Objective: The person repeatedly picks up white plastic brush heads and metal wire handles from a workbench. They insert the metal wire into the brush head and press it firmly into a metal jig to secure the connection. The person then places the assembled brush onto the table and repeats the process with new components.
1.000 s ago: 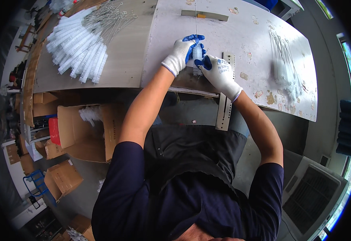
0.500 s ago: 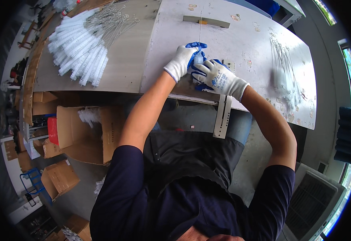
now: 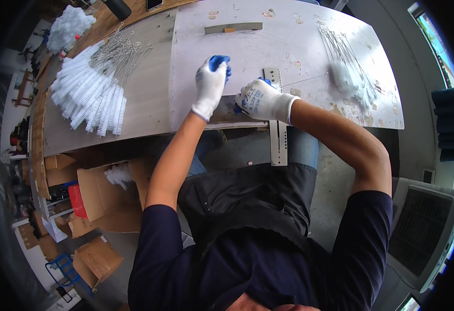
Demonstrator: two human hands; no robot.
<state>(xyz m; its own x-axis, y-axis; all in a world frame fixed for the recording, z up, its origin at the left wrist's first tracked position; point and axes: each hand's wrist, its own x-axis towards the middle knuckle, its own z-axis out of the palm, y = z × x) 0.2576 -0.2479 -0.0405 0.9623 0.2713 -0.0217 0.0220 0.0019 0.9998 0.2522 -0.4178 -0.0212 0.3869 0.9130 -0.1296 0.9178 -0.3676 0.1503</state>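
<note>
Both my hands wear white gloves with blue palms. My left hand [image 3: 212,85] is over the table with its fingers curled in; whatever may be inside them is hidden. To its right, my right hand [image 3: 263,101] is closed near the table's front edge, around a bristle brush whose thin wire handle [image 3: 305,81] sticks out to the right. The glove hides the brush's bristles. Beside and partly under that hand, a slotted metal plate [image 3: 278,147] with holes juts over the front edge.
Many white brushes [image 3: 89,90] lie fanned at the left; a smaller group [image 3: 354,83] lies at the right. A metal bar [image 3: 242,27] rests at the back of the table [image 3: 196,41]. Below left stands an open cardboard box [image 3: 94,194]. White bristle material [image 3: 71,26] sits at the far left.
My hands have come apart: the left moved left, the right stayed near the table edge. The brush's wire handle, upright between them before, now points right. The whole view has shifted.
</note>
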